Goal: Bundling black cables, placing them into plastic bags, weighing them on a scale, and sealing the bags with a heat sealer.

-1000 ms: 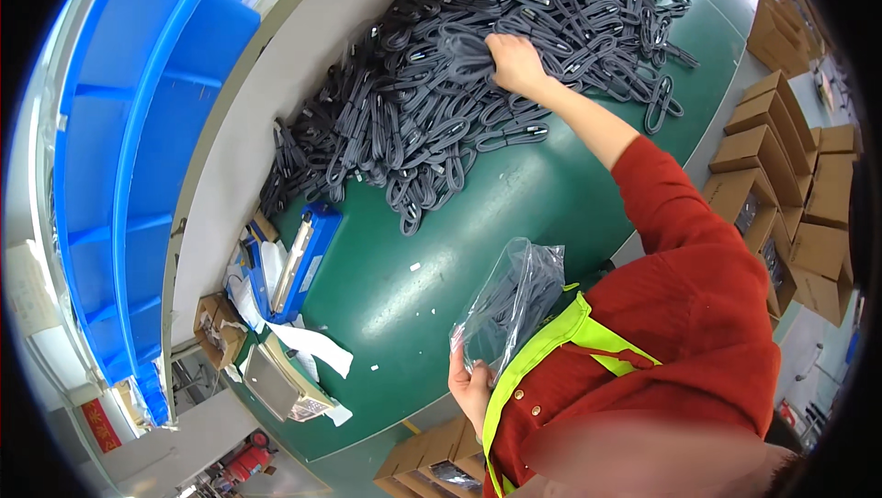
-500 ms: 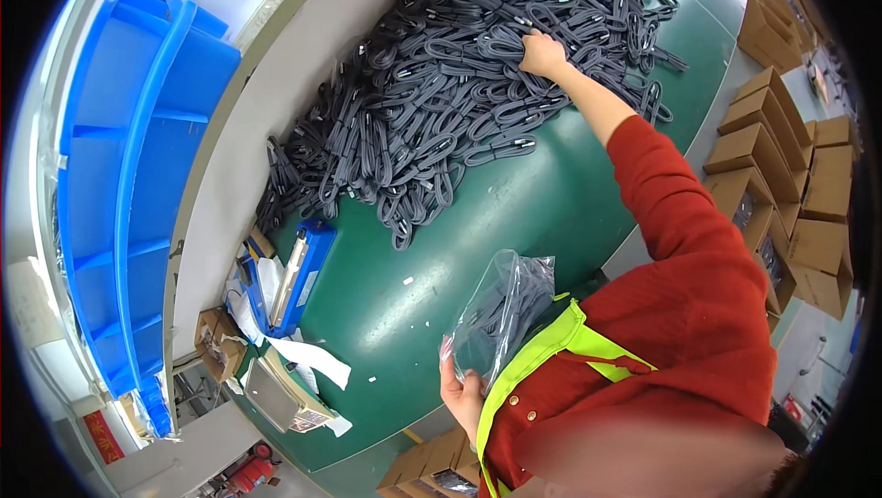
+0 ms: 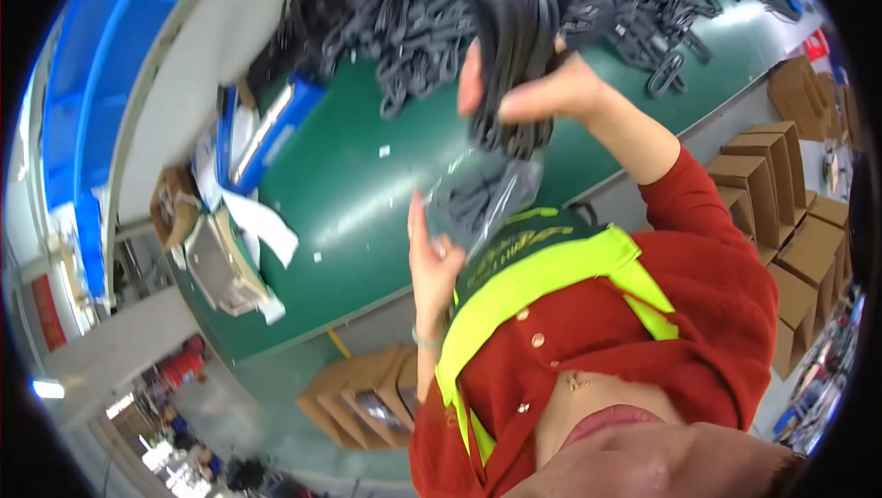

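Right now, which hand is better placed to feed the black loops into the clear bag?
Right hand: it already grips the loops just above the bag. Left hand is occupied holding the bag.

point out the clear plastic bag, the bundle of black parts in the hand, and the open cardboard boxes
clear plastic bag [image 3: 482,199], head view, its crinkled middle
bundle of black parts [image 3: 516,29], head view, upper loops
open cardboard boxes [image 3: 749,176], head view, a box's flap

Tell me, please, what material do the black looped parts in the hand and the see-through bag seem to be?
Black looped parts: probably rubber or soft plastic, matte dark grey; the bunch droops from the right hand.
See-through bag: thin clear plastic film, glossy, wrinkled with glints, held by the left hand.
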### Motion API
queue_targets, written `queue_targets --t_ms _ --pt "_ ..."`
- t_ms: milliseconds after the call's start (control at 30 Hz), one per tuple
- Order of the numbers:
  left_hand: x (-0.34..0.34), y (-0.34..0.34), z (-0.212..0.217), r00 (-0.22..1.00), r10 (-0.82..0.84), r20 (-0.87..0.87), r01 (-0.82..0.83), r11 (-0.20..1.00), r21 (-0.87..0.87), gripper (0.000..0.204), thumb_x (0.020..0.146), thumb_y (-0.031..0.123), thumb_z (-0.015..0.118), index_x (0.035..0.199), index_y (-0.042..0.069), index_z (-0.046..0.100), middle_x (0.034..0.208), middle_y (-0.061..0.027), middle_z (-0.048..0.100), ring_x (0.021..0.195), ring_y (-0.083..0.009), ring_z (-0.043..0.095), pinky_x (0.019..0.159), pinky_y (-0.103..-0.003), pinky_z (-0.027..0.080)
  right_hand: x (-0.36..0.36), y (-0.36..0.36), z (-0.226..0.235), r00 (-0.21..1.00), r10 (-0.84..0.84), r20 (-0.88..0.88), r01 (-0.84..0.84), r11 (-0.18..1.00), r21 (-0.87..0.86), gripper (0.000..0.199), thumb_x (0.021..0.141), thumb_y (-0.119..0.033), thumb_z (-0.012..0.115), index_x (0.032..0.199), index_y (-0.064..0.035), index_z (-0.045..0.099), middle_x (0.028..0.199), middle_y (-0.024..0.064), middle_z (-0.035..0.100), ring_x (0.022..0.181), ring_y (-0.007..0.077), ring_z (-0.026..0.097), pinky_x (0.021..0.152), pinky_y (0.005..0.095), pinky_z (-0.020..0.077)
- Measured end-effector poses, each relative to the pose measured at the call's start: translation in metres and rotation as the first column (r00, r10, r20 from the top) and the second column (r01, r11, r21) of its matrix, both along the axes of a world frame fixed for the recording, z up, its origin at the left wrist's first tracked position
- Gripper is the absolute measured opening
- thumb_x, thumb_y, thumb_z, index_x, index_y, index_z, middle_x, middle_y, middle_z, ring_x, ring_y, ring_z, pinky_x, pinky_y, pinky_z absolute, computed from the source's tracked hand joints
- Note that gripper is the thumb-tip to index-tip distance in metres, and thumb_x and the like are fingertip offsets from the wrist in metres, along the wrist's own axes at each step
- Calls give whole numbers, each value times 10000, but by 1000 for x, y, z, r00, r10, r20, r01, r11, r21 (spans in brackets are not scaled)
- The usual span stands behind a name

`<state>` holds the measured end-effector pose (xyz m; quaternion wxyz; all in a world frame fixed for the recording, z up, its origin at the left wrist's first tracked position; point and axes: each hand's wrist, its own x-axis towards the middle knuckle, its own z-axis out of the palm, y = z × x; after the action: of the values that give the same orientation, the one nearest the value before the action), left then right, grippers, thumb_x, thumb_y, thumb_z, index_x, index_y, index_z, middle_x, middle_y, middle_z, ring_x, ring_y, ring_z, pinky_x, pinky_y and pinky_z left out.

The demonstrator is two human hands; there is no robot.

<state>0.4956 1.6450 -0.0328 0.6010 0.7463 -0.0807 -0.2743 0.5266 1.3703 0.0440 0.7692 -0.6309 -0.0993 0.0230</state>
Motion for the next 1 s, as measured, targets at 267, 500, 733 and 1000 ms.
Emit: queue_targets --t_ms 267,500,733,1000 --pt "-26 21 -36 996 6 93 -11 999 48 778 630 -134 436 1372 55 293 1457 -80 227 1189 -161 381 800 -172 375 -59 95 -105 988 154 5 -97 643 -760 350 568 -128 712 850 -18 534 828 150 600 724 341 543 682 392 453" --pt "-39 20 -31 982 -52 179 87 978 -189 797 639 -178 410 1385 68 279 1459 -53 216 1077 -138 442 721 -143 374 -73 109 -160 912 150 -381 -392 47 -919 313 566 -114 680 841 19 607 881 179 596 812 326 549 708 399 452" --pt "-38 29 -33 997 -75 -18 64 931 -360 809 635 -189 401 1390 69 268 1460 -50 211 1058 -146 462 694 -125 377 -78 127 -178 966 185 183 142 213 -967 788 447 -297 806 1142 -78 508 1122 167 484 1005 314 456 907 439 349" --pt "-21 22 -10 965 -201 -166 135 931 -339 811 644 -190 402 1395 82 260 1451 -12 218 655 -55 436 563 -135 389 -69 126 -177 997 45 -55 -67 343 -937 647 563 -384 755 1088 -67 548 1083 183 533 987 331 509 831 458 415"
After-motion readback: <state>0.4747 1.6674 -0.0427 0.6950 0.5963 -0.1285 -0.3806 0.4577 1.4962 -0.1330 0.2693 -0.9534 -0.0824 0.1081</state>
